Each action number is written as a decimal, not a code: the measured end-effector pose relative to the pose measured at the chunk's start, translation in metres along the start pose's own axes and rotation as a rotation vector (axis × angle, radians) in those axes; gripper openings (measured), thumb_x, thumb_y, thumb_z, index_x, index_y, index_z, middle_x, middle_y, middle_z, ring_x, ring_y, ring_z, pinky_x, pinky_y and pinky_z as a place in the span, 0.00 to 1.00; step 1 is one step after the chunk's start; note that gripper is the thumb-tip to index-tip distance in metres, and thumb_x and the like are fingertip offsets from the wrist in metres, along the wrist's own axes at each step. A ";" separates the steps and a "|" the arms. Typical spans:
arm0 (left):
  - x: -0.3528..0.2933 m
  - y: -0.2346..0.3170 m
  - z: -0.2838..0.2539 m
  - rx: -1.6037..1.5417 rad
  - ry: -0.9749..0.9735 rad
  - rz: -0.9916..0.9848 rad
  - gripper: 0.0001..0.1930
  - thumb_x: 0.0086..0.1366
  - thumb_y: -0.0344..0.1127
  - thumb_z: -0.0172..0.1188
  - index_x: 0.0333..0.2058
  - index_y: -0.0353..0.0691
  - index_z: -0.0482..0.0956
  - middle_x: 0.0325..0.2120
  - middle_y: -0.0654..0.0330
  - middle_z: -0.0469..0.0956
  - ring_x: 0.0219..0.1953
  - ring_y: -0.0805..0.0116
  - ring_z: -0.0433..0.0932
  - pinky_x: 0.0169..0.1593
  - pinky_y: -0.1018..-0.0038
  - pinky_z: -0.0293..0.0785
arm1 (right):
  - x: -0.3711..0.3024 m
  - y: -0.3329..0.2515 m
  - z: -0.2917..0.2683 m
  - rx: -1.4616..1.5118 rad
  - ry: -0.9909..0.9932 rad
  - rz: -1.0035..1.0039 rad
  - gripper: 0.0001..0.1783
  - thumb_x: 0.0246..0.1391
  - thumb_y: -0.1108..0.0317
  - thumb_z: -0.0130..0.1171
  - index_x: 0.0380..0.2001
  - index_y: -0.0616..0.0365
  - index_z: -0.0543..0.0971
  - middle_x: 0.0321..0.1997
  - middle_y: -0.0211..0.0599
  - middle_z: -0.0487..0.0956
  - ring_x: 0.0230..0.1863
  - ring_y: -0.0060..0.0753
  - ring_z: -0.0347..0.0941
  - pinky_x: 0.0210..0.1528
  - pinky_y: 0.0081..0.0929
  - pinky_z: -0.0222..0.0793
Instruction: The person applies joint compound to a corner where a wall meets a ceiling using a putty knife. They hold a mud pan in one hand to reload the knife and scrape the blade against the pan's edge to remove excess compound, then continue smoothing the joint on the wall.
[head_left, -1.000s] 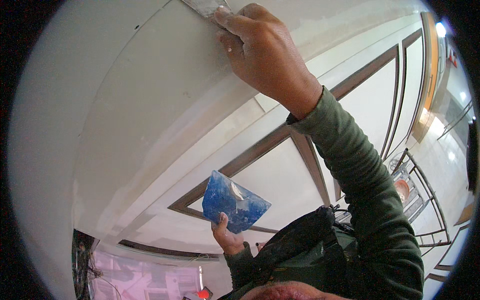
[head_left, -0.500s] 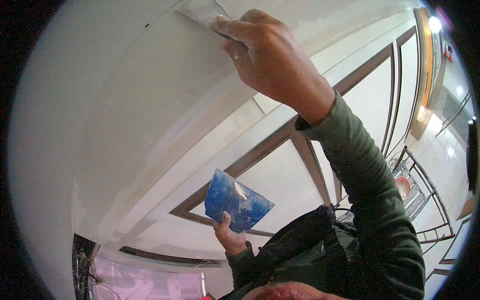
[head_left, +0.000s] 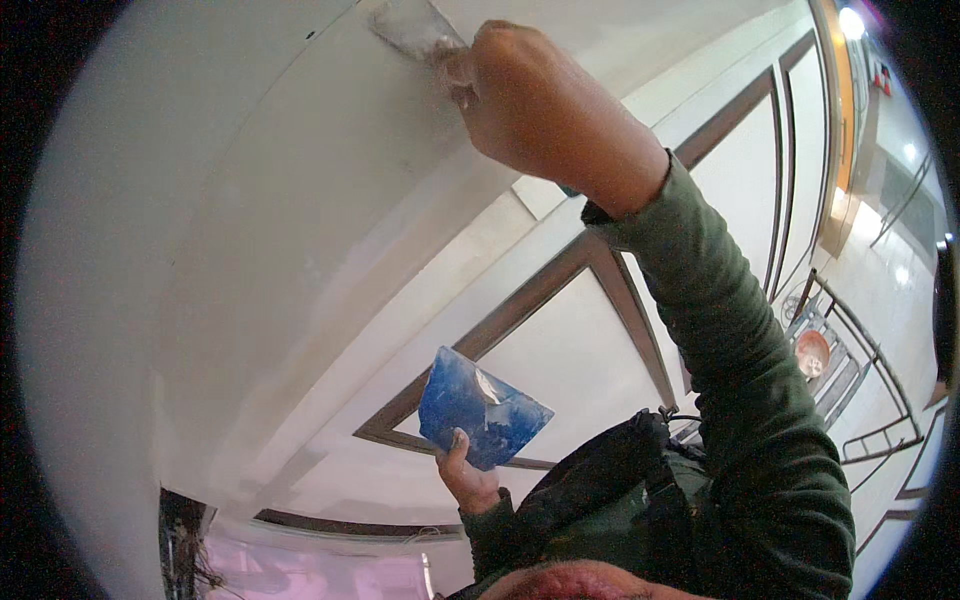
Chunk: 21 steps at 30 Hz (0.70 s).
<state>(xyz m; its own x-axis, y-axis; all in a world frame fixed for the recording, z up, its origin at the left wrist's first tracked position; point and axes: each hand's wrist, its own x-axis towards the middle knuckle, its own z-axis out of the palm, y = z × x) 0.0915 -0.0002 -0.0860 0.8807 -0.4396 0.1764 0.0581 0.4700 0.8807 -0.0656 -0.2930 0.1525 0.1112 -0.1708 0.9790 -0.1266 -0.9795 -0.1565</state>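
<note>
The broad white surface (head_left: 230, 260) is filling the left of the view, and it is looking smooth and evenly pale there, with only a small dark speck near its upper edge, so that stretch is probably already coated. Lower and nearer, the left hand (head_left: 468, 478) is pinching a blue plate (head_left: 478, 408) from below, thumb and fingers pressed on its bottom edge; a little white filler is lying on its face, so material is remaining for more strokes. Farther up and to the right, the right hand (head_left: 545, 110) is closing in a tight fist round the handle of a putty knife (head_left: 415, 28), whose pale, smeared blade is lying flat against the surface near the top edge of the view. The patch under the blade is looking greyer and rougher, so smoothing there is seemingly underway, not finished. To the right, a dark-framed panelled ceiling (head_left: 560, 360) is showing no fresh filler.
</note>
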 end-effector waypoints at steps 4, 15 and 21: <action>0.002 0.014 0.004 0.102 0.013 -0.070 0.22 0.58 0.30 0.57 0.52 0.34 0.69 0.44 0.56 0.74 0.44 0.58 0.76 0.46 0.63 0.76 | -0.026 -0.016 -0.028 -0.024 0.015 -0.033 0.13 0.51 0.75 0.58 0.42 0.66 0.81 0.25 0.52 0.78 0.26 0.45 0.76 0.33 0.34 0.72; 0.017 0.008 -0.023 0.069 -0.116 -0.143 0.27 0.56 0.30 0.59 0.55 0.33 0.65 0.47 0.54 0.73 0.49 0.55 0.74 0.52 0.58 0.73 | -0.023 -0.010 -0.030 0.761 0.469 0.676 0.23 0.49 0.73 0.55 0.47 0.78 0.73 0.21 0.47 0.75 0.23 0.36 0.74 0.25 0.31 0.72; 0.015 0.015 -0.010 0.118 -0.077 -0.140 0.27 0.57 0.32 0.60 0.56 0.35 0.65 0.46 0.54 0.73 0.49 0.55 0.74 0.51 0.57 0.73 | 0.005 -0.003 -0.004 0.874 0.639 0.527 0.26 0.49 0.70 0.57 0.49 0.79 0.71 0.21 0.47 0.77 0.22 0.31 0.75 0.23 0.29 0.70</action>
<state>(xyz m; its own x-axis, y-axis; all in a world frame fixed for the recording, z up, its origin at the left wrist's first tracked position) 0.1099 0.0074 -0.0747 0.8290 -0.5538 0.0781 0.1178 0.3093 0.9436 -0.0684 -0.2901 0.1583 -0.2929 -0.7299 0.6176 0.7283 -0.5888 -0.3505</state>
